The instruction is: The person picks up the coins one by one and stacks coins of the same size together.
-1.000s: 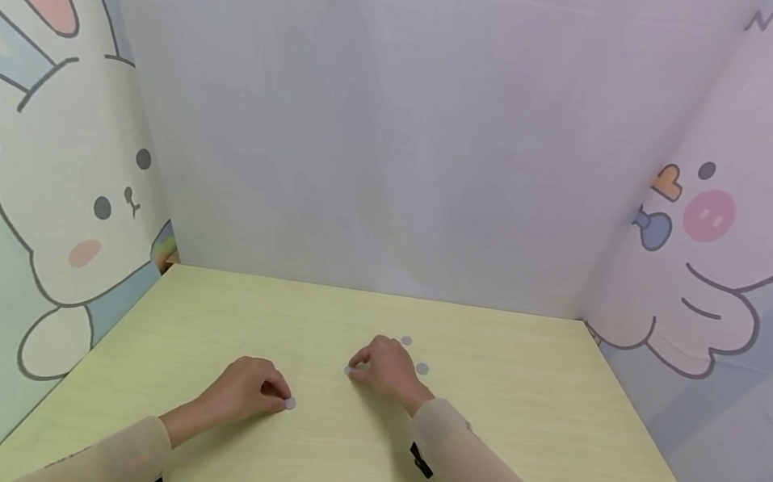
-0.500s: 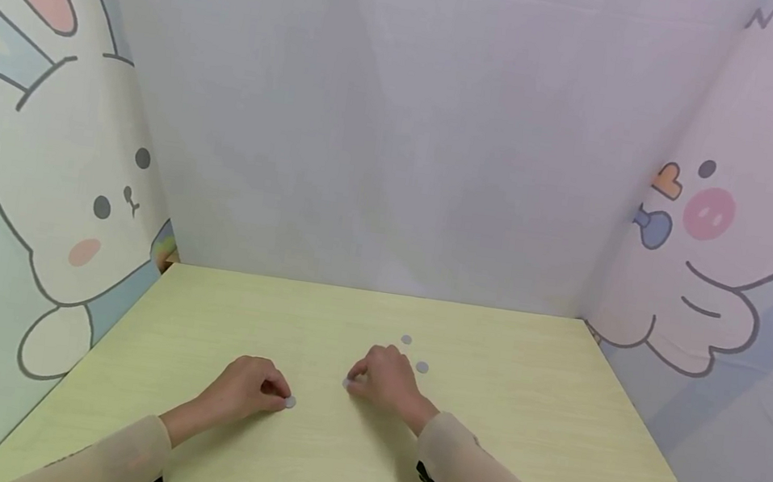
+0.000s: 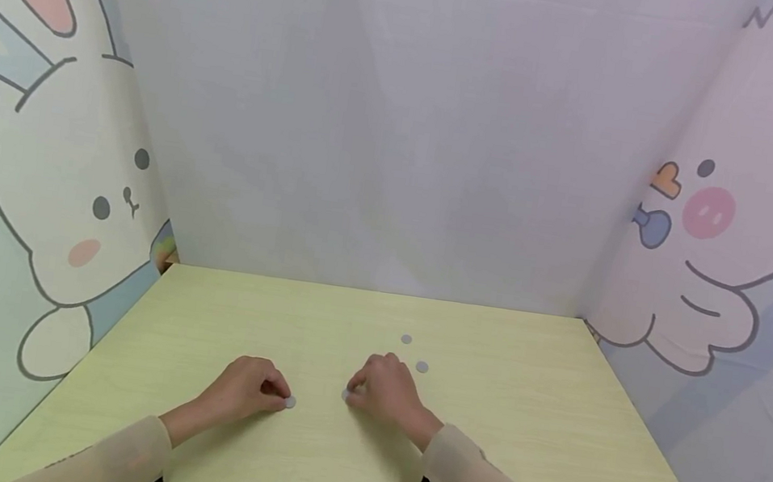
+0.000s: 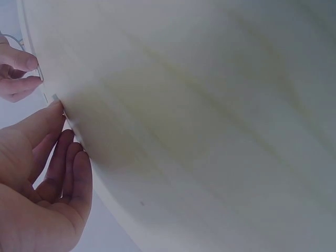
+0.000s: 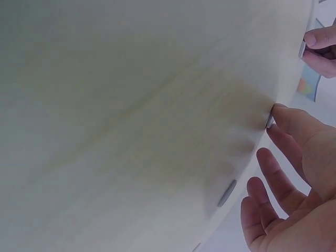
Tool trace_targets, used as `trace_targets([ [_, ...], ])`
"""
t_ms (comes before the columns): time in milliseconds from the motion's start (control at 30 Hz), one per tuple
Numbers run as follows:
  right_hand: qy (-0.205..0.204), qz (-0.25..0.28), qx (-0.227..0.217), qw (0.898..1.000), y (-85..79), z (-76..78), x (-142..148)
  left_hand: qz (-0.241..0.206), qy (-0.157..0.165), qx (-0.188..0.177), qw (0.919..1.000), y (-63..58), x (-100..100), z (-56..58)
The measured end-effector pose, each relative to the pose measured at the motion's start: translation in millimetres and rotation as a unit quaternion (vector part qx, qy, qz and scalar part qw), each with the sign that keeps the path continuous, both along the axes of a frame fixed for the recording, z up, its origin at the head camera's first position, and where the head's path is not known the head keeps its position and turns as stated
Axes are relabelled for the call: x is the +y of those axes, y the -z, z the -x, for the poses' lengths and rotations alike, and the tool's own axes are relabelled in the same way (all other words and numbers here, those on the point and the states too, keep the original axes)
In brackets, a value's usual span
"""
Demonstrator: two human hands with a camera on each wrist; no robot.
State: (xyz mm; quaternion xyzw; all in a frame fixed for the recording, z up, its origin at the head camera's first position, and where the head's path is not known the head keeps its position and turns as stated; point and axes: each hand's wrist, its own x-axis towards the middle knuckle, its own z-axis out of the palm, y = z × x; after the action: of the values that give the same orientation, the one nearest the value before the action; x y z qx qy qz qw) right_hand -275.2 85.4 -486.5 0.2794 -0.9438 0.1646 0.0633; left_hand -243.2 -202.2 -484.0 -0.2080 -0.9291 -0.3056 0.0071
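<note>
In the head view my left hand (image 3: 242, 391) rests low over the table and pinches a small grey coin-like disc (image 3: 290, 402) between thumb and finger. To its right, my right hand (image 3: 385, 390) pinches a similar disc (image 3: 346, 394), which the right wrist view shows edge-on as a thin grey disc (image 5: 270, 119) between thumb and forefinger. The other fingers of that hand are bent loosely. Beyond my right hand lie two more flat grey discs, a nearer disc (image 3: 422, 367) and a farther disc (image 3: 406, 339), touched by neither hand.
The pale yellow wooden table (image 3: 515, 437) spreads under both hands. A whitish cloth (image 3: 401, 129) hangs behind its far edge. Side cloths bear a printed rabbit (image 3: 67, 215) on the left and a printed pink-cheeked figure (image 3: 756, 159) on the right.
My right hand has drawn back toward me across the table with its disc, now nearly level with the left hand's disc. The left hand and the two loose discs have not moved.
</note>
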Motion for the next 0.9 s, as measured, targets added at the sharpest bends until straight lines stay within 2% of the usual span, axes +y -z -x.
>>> trace_targets([
  [467, 0.003, 0.007, -0.018, 1.000, -2.3, -12.4, 5.0, 0.000, -0.005, -0.002, 1.0000, -1.4, 2.3, -1.8],
  [900, -0.013, 0.005, -0.002, 1.000, -1.1, -17.1, 7.0, 0.004, -0.002, 0.003, 1.0000, -0.7, 0.4, -0.5],
])
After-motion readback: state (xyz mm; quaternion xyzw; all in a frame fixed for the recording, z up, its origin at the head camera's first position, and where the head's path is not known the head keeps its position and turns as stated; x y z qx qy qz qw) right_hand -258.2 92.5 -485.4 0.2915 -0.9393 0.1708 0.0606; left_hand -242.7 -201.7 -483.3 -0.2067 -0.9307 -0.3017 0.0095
